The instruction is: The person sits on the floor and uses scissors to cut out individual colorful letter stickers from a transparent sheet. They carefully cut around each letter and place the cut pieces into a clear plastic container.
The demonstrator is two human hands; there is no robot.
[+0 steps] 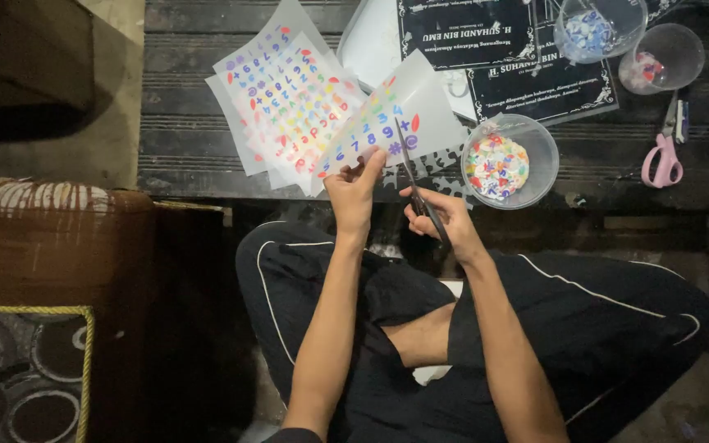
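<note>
Translucent sticker sheets (289,102) are being left fanned on the dark wooden table (182,139); one sticker sheet (387,115) is being pinched by the left hand (353,193), while black scissors (417,184) are being gripped by the right hand (445,217), beside a clear bowl (535,139) of cut pieces.
</note>
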